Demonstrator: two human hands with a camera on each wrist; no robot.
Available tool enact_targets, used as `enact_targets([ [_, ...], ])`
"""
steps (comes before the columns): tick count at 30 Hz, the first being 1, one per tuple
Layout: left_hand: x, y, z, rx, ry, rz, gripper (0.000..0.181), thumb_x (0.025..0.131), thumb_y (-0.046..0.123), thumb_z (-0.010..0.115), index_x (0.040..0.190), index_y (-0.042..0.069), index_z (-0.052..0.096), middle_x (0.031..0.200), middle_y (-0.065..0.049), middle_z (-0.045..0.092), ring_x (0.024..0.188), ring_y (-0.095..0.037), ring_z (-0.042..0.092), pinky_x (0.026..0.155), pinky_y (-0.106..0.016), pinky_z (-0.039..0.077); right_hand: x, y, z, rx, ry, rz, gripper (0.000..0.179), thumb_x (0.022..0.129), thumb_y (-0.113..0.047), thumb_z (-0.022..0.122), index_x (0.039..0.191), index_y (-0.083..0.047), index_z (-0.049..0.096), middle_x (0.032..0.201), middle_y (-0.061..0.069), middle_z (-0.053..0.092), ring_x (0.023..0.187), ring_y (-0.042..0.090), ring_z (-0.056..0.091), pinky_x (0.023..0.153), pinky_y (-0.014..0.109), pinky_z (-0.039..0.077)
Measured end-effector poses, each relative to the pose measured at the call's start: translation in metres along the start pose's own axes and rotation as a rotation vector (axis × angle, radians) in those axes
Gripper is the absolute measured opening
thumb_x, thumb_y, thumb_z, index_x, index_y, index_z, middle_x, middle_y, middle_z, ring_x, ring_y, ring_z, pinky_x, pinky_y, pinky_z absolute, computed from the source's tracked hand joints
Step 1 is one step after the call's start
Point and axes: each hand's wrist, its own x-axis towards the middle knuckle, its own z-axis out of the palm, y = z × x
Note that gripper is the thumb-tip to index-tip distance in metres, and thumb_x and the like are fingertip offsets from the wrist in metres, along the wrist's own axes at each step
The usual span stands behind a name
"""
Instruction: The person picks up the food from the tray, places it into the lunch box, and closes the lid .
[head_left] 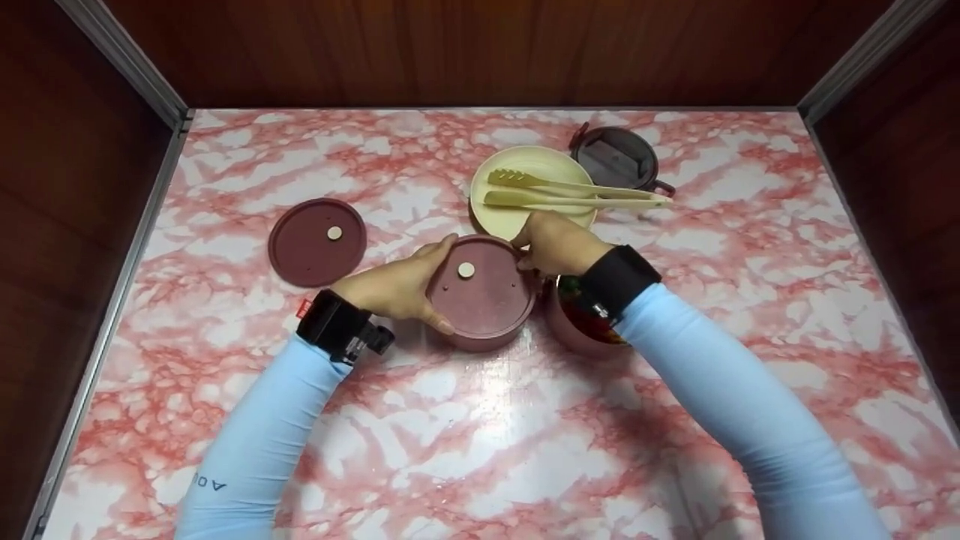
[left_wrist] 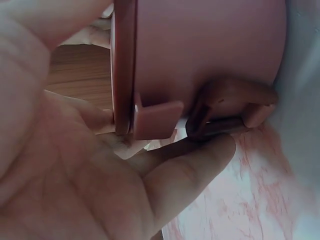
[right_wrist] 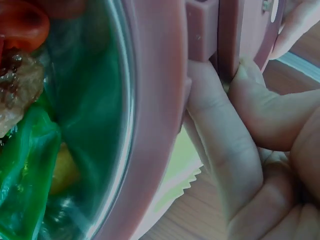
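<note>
A round pink food container [head_left: 480,343] stands near the middle of the table, its lid [head_left: 484,296] on top with a small pale knob. My left hand [head_left: 396,289] holds it from the left, thumb at the front and fingers reaching round behind. In the left wrist view a side clip [left_wrist: 159,120] sticks out below the lid rim, above a folded handle [left_wrist: 227,102]. At the container's right side my right hand [head_left: 561,244] pinches the lid's edge by a clip, thumb on the rim and index finger below it.
An uncovered pink container [head_left: 585,341] with food in it stands right beside, under my right wrist. Behind are a cream plate [head_left: 495,161] bearing two cream utensils [head_left: 570,201], and a dark lidded container [head_left: 615,154]. A loose maroon lid [head_left: 307,251] lies at the left.
</note>
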Motion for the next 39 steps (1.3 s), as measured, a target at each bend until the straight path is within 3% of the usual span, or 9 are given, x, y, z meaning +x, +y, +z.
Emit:
enact_targets([
  [5,-0.001,-0.003,0.001,0.012,0.013,0.028,0.137,0.068,0.047,0.090,0.159,0.008,-0.006,0.162,-0.021,0.010,0.147,-0.028,0.016,0.117,-0.039,0.020,0.001,0.001,0.001,-0.003,0.000,0.010,0.025,0.083,-0.005,0.078,0.107,0.000,0.076,0.092,0.012,0.074,0.068,0.014,0.058,0.069,0.030,0.051],
  [12,-0.001,-0.002,0.000,0.004,0.008,0.012,0.138,0.067,0.046,0.090,0.159,0.008,-0.006,0.162,-0.021,0.010,0.147,-0.028,0.017,0.117,-0.039,0.020,0.002,0.004,0.001,0.088,-0.008,0.033,0.024,0.083,-0.006,0.078,0.107,-0.002,0.077,0.089,0.014,0.074,0.058,0.014,0.066,0.057,0.024,0.053],
  [20,0.005,-0.003,-0.003,-0.089,0.028,0.088,0.114,0.062,0.033,0.096,0.146,0.009,0.022,0.141,-0.017,0.038,0.130,-0.028,0.043,0.111,-0.040,0.032,0.001,0.006,-0.002,0.145,-0.041,0.049,0.017,0.084,-0.003,0.076,0.101,-0.003,0.078,0.077,0.012,0.074,0.055,0.015,0.068,0.052,0.022,0.052],
  [24,0.005,-0.002,-0.003,-0.087,0.026,0.070,0.112,0.062,0.033,0.096,0.145,0.010,0.023,0.139,-0.016,0.042,0.128,-0.028,0.046,0.110,-0.040,0.034,0.001,0.005,-0.002,0.160,-0.051,0.059,0.014,0.085,-0.002,0.074,0.098,-0.002,0.077,0.074,0.013,0.073,0.056,0.018,0.069,0.050,0.022,0.052],
  [27,0.005,0.001,-0.004,-0.068,0.026,0.052,0.113,0.063,0.035,0.095,0.145,0.009,0.023,0.138,-0.017,0.044,0.127,-0.029,0.046,0.109,-0.040,0.035,0.002,0.004,-0.003,0.090,-0.039,0.059,0.014,0.085,-0.004,0.076,0.099,-0.002,0.078,0.075,0.011,0.073,0.058,0.016,0.068,0.055,0.025,0.054],
  [30,0.005,0.004,-0.004,-0.039,0.025,0.035,0.117,0.064,0.036,0.095,0.149,0.008,0.020,0.143,-0.019,0.042,0.131,-0.029,0.043,0.110,-0.040,0.033,0.003,0.002,-0.003,-0.008,-0.020,0.047,0.017,0.084,-0.006,0.077,0.100,-0.002,0.078,0.080,0.008,0.074,0.062,0.012,0.063,0.066,0.029,0.055],
  [35,-0.002,0.003,-0.004,-0.001,0.008,-0.008,0.137,0.069,0.046,0.089,0.158,0.007,-0.006,0.162,-0.021,0.014,0.147,-0.027,0.019,0.117,-0.039,0.020,0.001,0.001,-0.003,-0.024,-0.021,0.025,0.020,0.085,-0.007,0.076,0.103,0.001,0.076,0.087,0.011,0.074,0.072,0.017,0.065,0.077,0.036,0.054],
  [37,-0.011,0.001,-0.006,-0.055,0.019,-0.028,0.134,0.072,0.050,0.086,0.159,0.014,-0.010,0.164,-0.014,0.004,0.147,-0.028,0.020,0.117,-0.041,0.019,-0.002,0.001,-0.005,-0.005,-0.013,0.024,0.027,0.087,-0.010,0.075,0.111,0.002,0.074,0.100,0.015,0.074,0.085,0.022,0.069,0.084,0.038,0.054],
  [39,-0.020,-0.003,-0.012,-0.125,0.079,-0.026,0.121,0.077,0.052,0.081,0.160,0.020,-0.001,0.165,-0.009,0.011,0.143,-0.028,0.031,0.113,-0.043,0.029,-0.009,0.003,-0.008,0.022,0.020,0.018,0.034,0.090,-0.014,0.072,0.120,0.002,0.070,0.114,0.017,0.070,0.098,0.026,0.068,0.091,0.040,0.051],
])
